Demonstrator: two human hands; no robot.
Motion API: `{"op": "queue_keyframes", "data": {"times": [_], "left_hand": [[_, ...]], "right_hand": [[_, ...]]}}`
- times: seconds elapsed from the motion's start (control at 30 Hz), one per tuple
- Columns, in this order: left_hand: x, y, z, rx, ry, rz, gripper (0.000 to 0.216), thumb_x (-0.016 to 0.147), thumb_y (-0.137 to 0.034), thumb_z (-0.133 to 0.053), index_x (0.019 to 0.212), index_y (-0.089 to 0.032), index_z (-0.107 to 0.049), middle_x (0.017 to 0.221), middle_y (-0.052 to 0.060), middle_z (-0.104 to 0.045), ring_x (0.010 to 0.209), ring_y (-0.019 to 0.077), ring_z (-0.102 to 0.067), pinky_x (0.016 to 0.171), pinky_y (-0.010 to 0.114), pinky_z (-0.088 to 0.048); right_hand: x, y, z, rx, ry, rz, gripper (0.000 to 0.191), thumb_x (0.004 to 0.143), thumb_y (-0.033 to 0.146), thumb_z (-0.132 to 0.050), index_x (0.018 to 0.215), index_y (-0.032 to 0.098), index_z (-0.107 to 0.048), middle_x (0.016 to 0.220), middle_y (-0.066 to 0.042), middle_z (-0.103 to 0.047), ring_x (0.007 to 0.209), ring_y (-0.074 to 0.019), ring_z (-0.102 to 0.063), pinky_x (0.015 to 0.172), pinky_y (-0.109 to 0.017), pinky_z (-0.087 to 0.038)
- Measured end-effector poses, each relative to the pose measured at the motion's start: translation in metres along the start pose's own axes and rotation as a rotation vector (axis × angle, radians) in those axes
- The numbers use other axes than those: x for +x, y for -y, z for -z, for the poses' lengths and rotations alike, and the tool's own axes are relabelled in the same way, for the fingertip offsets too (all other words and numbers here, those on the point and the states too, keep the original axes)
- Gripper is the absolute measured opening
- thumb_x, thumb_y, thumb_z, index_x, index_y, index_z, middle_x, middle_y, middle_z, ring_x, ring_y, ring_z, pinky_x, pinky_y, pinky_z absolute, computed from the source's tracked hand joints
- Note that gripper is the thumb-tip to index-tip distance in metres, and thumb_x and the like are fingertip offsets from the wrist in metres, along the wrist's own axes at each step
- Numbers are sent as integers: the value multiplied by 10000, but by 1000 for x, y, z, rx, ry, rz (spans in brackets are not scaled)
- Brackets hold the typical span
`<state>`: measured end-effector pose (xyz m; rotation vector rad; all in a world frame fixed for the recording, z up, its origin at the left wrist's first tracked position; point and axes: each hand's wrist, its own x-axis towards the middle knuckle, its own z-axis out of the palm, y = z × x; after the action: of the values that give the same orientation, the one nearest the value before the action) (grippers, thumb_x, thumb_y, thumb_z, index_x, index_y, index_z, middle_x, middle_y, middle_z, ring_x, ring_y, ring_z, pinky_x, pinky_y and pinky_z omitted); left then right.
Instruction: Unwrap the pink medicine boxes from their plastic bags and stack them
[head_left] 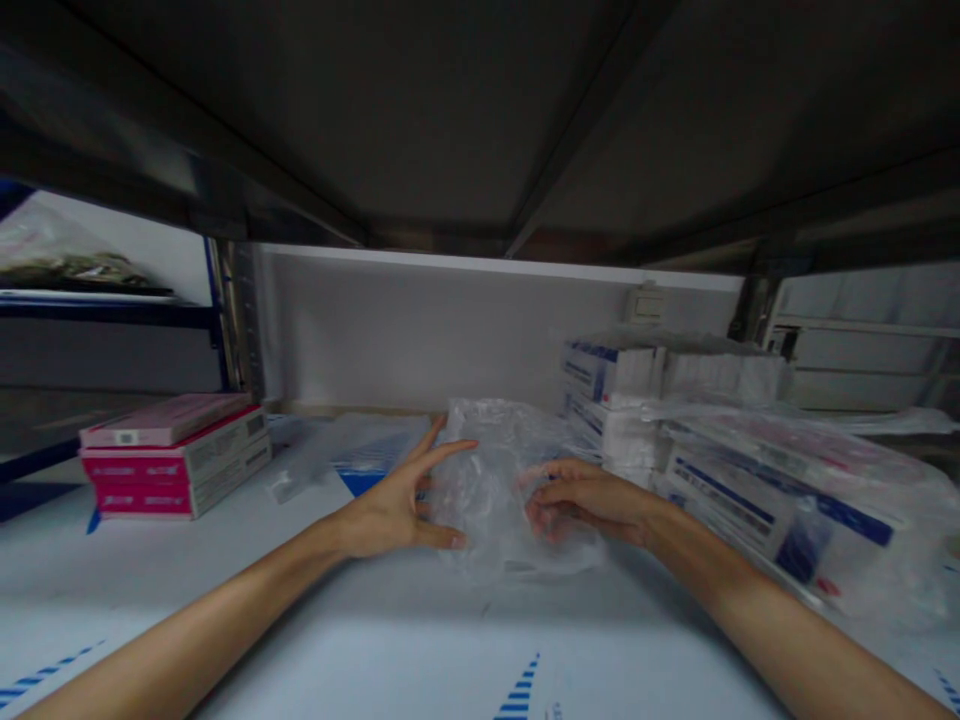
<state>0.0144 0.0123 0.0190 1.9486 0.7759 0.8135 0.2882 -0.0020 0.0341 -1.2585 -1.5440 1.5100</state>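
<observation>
A crumpled clear plastic bag (487, 500) lies on the shelf in the middle of the head view, between my two hands. My left hand (397, 505) is at the bag's left side with its fingers spread apart and the fingertips at the film. On the other side, my right hand (585, 497) has curled fingers closed on the film, and part of its fingertips is blurred behind the plastic. Just beyond my left hand lies a blue and white packet (367, 470), partly covered by that hand.
Pink and white boxes (176, 455) are stacked at the left. White-and-blue boxes (615, 400) stand at the back right, and a plastic-wrapped box (780, 500) sits nearer on the right. A dark upper shelf (465, 120) hangs low overhead, with metal posts (236, 320) at the corners.
</observation>
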Motion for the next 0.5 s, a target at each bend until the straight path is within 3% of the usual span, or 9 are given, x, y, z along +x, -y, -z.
{"op": "queue_keyframes", "data": {"times": [0.07,0.17,0.23,0.33,0.4,0.5], "left_hand": [[2,3,0,-17,-81,0,840,639,-309,-863,1395,-369,-503,1656,39,144,1160,306,-605,921,485,-544],[6,6,-3,43,-237,30,722,660,-365,-834,1326,-296,-565,1657,96,52,991,262,-677,815,453,-588],[8,7,-6,119,-322,19,697,645,-398,-839,1285,-268,-593,1646,113,-62,1091,307,-642,843,444,-578],[8,5,-9,213,-419,-55,689,644,-426,-840,1267,-250,-607,1590,125,-246,1376,355,-415,1003,435,-496],[7,3,-9,230,-433,-75,701,668,-446,-824,1296,-244,-587,1572,135,-283,1435,350,-323,1057,442,-449],[3,-1,-6,160,-291,-59,813,680,-438,-827,1401,-265,-495,1634,133,-119,1303,352,-496,1002,453,-494]], "right_hand": [[0,3,3,28,-30,-42,303,825,352,-680,1046,159,-604,817,-66,-731,681,-161,-686,582,-260,-547],[-7,10,3,-60,-37,-116,546,821,528,-692,1219,181,-550,928,-79,-735,629,-128,-647,488,-215,-496],[-14,13,0,-146,6,-124,790,767,484,-768,1417,209,-413,915,-54,-725,619,-110,-628,457,-179,-436],[-21,16,-6,-196,119,-84,1148,671,302,-842,1563,218,-123,781,1,-696,589,-122,-623,471,-188,-391],[-22,16,-7,-171,153,-56,1242,598,217,-850,1571,226,-78,745,26,-677,589,-138,-627,524,-217,-422],[-19,16,-2,-115,114,-37,1219,545,154,-833,1554,242,-154,790,24,-684,641,-148,-637,609,-248,-456]]}}
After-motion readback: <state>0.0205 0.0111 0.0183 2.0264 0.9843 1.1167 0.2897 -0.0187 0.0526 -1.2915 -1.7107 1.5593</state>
